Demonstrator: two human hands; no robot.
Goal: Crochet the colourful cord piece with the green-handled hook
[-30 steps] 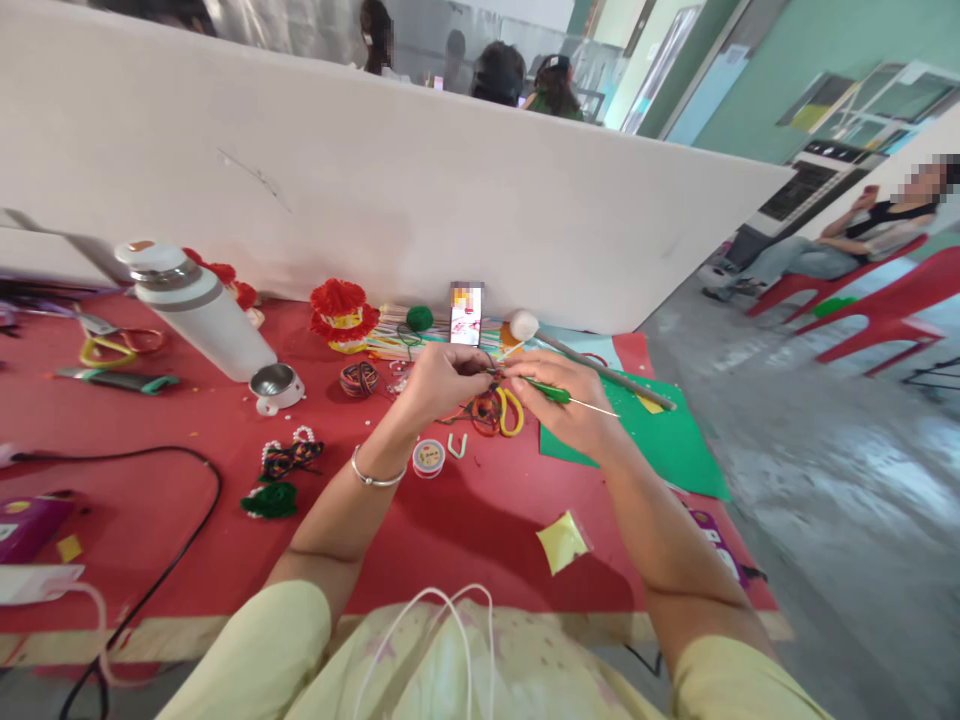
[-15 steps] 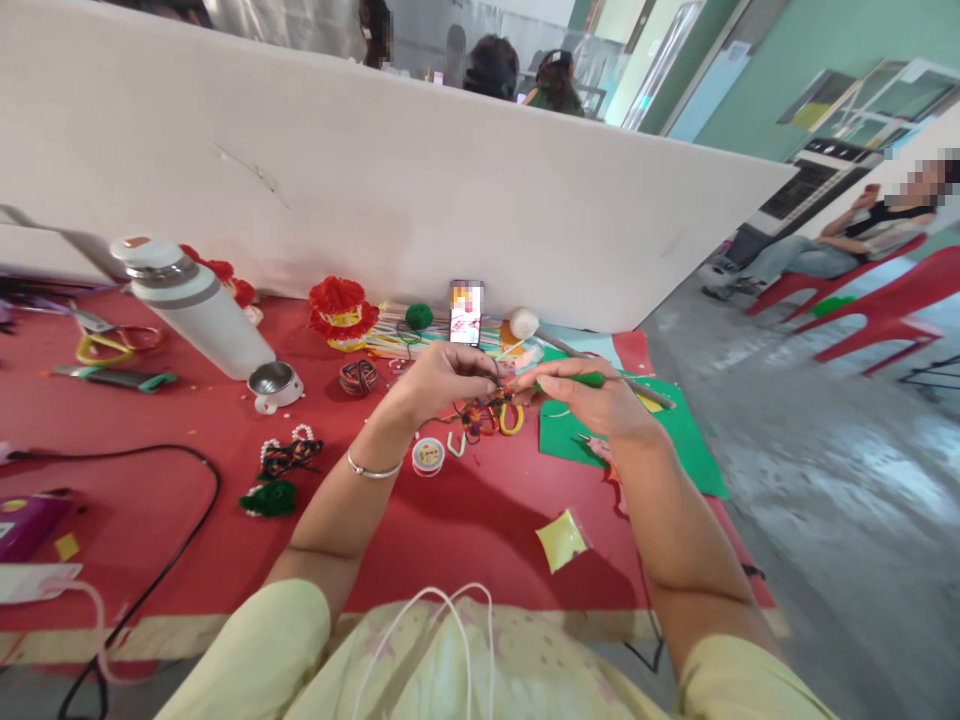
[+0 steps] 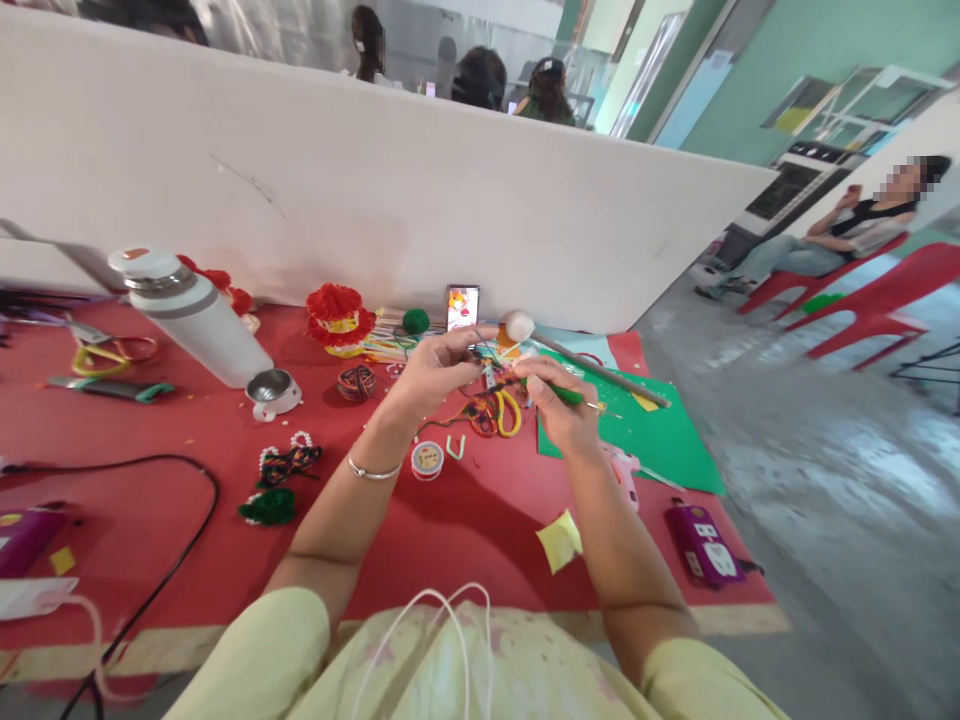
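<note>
My left hand (image 3: 442, 372) pinches dark multicoloured yarn, with a strand raised at its fingertips. To its right, my right hand (image 3: 559, 405) is closed round a green-handled crochet hook (image 3: 568, 394), its metal end pointing right. A multicoloured crocheted piece (image 3: 484, 408) hangs between the hands, above yellow-handled scissors (image 3: 510, 413). Left of my left hand lies a ball of multicoloured yarn (image 3: 356, 382). A round spool (image 3: 427, 459) rests below the hands, and a lit phone (image 3: 463, 308) stands behind them.
On the red table (image 3: 450, 540) are a white bottle (image 3: 191, 318), a metal cup (image 3: 273, 392), a green sheet (image 3: 645, 430), a glue gun (image 3: 622, 474), a purple box (image 3: 703, 543) and a yellow packet (image 3: 560, 541). A white partition (image 3: 375, 190) borders the back; a person sits at right.
My right hand has shifted left and turned, so the hook's metal end now shows at the right. A strand is lifted by my left fingers. The purple box has come into sight.
</note>
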